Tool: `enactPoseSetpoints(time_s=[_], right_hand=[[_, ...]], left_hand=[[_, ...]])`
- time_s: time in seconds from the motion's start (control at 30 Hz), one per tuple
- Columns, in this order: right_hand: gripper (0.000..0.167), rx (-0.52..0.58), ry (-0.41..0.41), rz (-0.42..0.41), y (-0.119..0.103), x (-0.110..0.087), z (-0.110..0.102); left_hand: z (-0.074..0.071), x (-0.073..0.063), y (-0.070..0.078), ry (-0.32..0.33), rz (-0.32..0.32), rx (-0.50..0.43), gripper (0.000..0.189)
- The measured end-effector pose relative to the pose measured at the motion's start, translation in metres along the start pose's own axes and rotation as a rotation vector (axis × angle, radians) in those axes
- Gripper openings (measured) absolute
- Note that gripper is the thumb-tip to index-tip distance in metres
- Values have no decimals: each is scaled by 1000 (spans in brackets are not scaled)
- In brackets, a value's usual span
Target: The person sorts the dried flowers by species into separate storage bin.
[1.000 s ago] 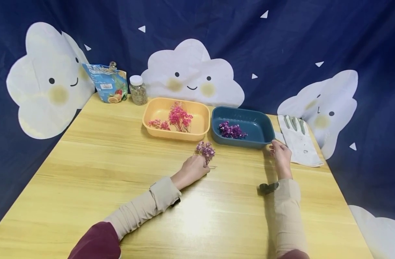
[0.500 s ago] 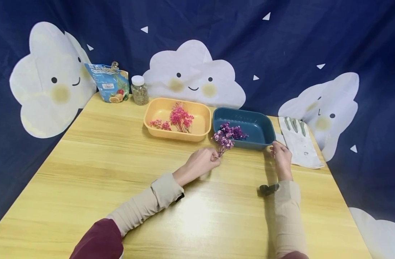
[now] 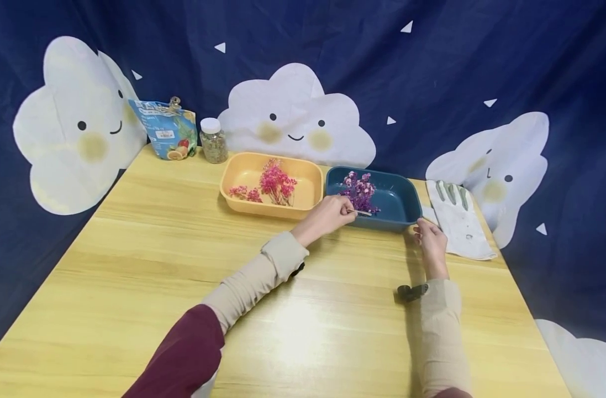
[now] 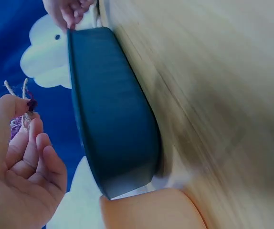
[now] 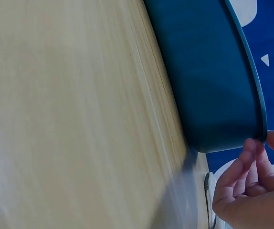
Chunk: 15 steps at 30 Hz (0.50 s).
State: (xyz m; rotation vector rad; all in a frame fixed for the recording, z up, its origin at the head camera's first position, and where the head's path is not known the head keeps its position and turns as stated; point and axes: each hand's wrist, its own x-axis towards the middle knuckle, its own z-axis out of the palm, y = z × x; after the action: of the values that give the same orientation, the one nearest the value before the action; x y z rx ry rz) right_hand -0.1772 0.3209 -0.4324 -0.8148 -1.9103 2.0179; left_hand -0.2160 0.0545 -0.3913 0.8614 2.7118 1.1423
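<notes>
My left hand pinches the stems of a small bunch of purple dried flowers over the near left side of the dark blue tub. In the left wrist view, thumb and fingertips meet on the pale stems; the flower heads are mostly hidden behind the hand. More dark purple flowers lie in the tub, overlapped by the held bunch. My right hand pinches the tub's near right corner; the right wrist view shows thumb and fingertips on its rim.
A yellow tub with pink dried flowers stands beside the blue one. At the back left are a blue pouch with a clip and a white-lidded jar. A white cloth lies to the right.
My left hand has moved right and away from me, carrying the purple flowers from above the table to over the blue tub. My right hand has stayed at the tub's corner.
</notes>
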Motion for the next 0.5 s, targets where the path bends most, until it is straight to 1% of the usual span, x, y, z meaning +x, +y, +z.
enactPoseSetpoints(time_s=[0.1,0.2,0.3,0.4,0.5], right_hand=[[11,-2,-3,-9,0,0,0],[11,-3,-6,-7,0,1,0],[12,-4,0,-5,-1,1,-1],[12,-9,4,-9,0,1,-2],[12,-14,4,-11,1,1,-1]], left_hand=[[3,17,-1,4,-22,31,19],[5,32,-1,2,-53,95,20],[8,45,-1,-16,-69,156,22],[12,52,-2,-39,-87,189,24],[18,54,-4,-67,-126,204,25]])
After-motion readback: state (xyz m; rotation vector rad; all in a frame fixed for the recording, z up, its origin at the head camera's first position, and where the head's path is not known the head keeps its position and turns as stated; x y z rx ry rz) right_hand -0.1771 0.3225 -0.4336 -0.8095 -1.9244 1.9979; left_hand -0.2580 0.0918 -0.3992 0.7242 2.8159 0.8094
